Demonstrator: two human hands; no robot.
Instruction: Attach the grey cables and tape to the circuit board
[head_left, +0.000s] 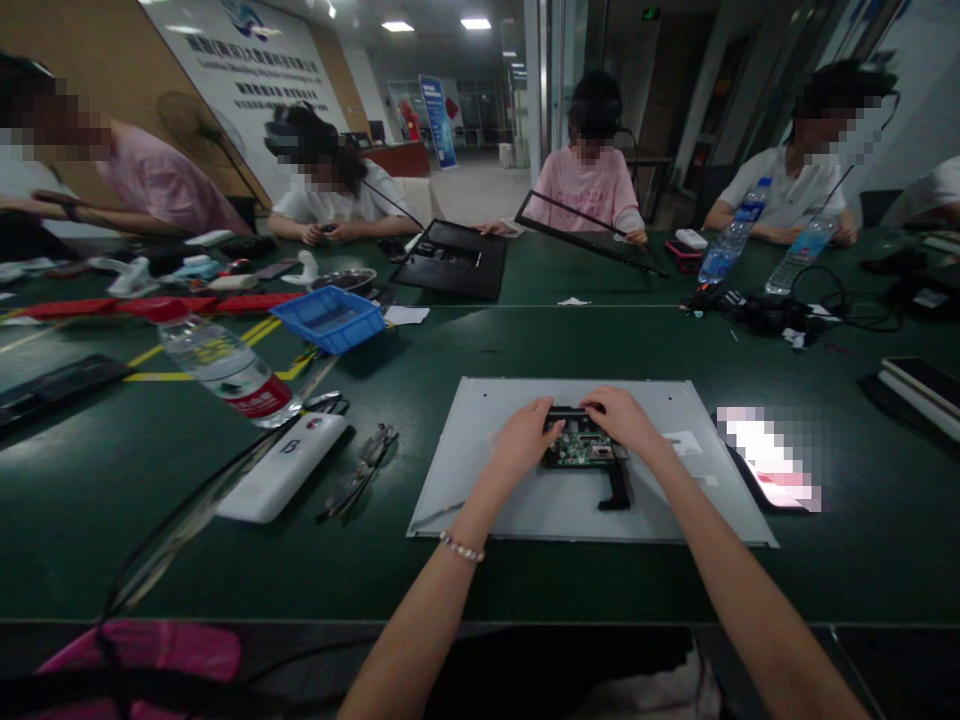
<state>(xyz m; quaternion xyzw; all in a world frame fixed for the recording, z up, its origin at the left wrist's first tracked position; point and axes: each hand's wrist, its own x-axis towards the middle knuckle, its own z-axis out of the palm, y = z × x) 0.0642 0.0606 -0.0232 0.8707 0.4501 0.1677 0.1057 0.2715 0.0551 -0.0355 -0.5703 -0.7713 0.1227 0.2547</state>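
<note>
A green circuit board (577,447) in a black frame lies over a light grey flat panel (472,440). From the board's right side a black hooked piece (617,488) reaches toward me. My left hand (527,437) grips the left side of the board's frame, thumb bent over its edge. At the far right corner, my right hand (619,416) pinches the same black frame with its fingertips. Exactly what lies under the fingers is hidden.
Left of the panel are eyeglasses (360,470), a white power bank (285,470), a water bottle (232,370) and a blue bin (330,318). A lit phone (772,465) lies on the right. Across the green table, a co-worker in pink (589,185) holds a black frame (592,235).
</note>
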